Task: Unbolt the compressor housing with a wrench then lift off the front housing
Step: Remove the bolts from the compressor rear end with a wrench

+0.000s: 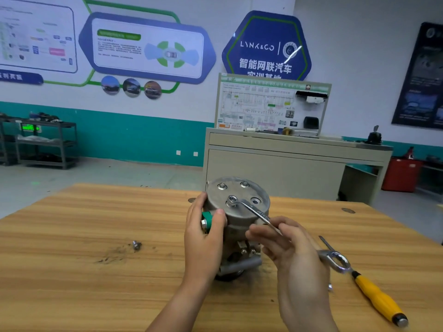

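A grey metal compressor (237, 226) stands upright on the wooden table (96, 271), its round front housing (239, 190) facing up with bolts in it. A silver combination wrench (254, 210) has its ring end seated on a bolt near the middle of the housing. My right hand (287, 245) holds the wrench shaft, whose open end sticks out behind the hand. My left hand (206, 233) grips the compressor's left side, thumb on the housing rim, over a green-capped port (207, 218).
A loose bolt (136, 245) lies on the table to the left, beside dark grit. A yellow-handled screwdriver (374, 293) lies at the right, close to the table's right edge. A beige cabinet (287, 164) stands behind the table.
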A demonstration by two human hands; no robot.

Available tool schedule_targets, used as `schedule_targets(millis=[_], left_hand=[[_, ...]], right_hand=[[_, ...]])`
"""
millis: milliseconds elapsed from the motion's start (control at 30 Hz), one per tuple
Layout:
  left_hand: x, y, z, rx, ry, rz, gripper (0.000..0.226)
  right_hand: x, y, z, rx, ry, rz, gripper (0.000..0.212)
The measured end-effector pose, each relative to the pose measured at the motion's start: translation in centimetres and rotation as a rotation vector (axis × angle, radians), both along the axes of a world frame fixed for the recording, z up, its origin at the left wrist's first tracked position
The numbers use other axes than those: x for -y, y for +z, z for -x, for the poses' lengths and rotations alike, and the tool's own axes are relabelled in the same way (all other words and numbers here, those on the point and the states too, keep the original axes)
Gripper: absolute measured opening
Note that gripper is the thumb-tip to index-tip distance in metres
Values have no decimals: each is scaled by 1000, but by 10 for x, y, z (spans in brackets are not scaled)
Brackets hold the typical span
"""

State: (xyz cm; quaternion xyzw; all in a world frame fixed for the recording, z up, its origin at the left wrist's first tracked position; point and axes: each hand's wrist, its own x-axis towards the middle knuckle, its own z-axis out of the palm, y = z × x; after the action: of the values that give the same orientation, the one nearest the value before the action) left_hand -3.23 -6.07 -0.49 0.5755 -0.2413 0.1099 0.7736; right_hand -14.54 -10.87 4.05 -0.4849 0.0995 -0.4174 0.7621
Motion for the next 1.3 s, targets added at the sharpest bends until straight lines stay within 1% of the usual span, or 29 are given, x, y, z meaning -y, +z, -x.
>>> schedule_targets(millis=[67, 133, 200, 267, 300, 333, 400, 433, 533, 633, 700, 800, 933, 1067, 1133, 1300], left_hand=[[-1, 3, 0, -30, -23, 34, 35], [-4, 4, -3, -57, -30, 59, 34], [-7, 3, -7, -53, -35, 40, 34], [-9, 3, -9, -13, -31, -16, 37], [-9, 3, -9, 12, -23, -46, 39], [-9, 3, -10, 36, -14, -67, 40], [-6, 3, -10, 67, -8, -87, 40], [-4, 2, -10, 73, -10, -90, 41], [-1, 4, -13, 100, -23, -89, 47], [-1, 9, -22, 172, -45, -148, 53], [0, 12, -25, 184, -55, -172, 57], [3, 11, -23, 195, -97, -145, 51], [5, 5, -18, 189, -128, -101, 43], [7, 3, -13, 192, -79, -102, 37], [7, 4, -12, 198, -57, -93, 40], [6, 3, -14, 229, -41, -149, 33]], right_hand=[[2, 0, 0, 0, 17, -18, 23], [1, 0, -2, -26, -4, 39, 25], [-3, -2, -5, -47, -87, 185, 31], [-12, -3, -9, -48, -148, 391, 25], [-17, -3, -10, -40, -152, 463, 21], [-20, -5, -11, -28, -162, 504, 23], [-20, -10, -11, -14, -202, 493, 25], [-18, -11, -10, -5, -211, 445, 26], [-10, -11, -5, 17, -196, 247, 40], [-2, -8, -3, 18, -164, 129, 34], [2, -7, -4, 23, -144, 75, 30], [4, -8, -4, 12, -167, 115, 31], [3, -12, -3, -27, -229, 245, 33], [-2, -13, -4, -14, -278, 328, 36], [-1, -12, -5, -13, -307, 358, 36], [8, -10, -5, -33, -382, 388, 36]])
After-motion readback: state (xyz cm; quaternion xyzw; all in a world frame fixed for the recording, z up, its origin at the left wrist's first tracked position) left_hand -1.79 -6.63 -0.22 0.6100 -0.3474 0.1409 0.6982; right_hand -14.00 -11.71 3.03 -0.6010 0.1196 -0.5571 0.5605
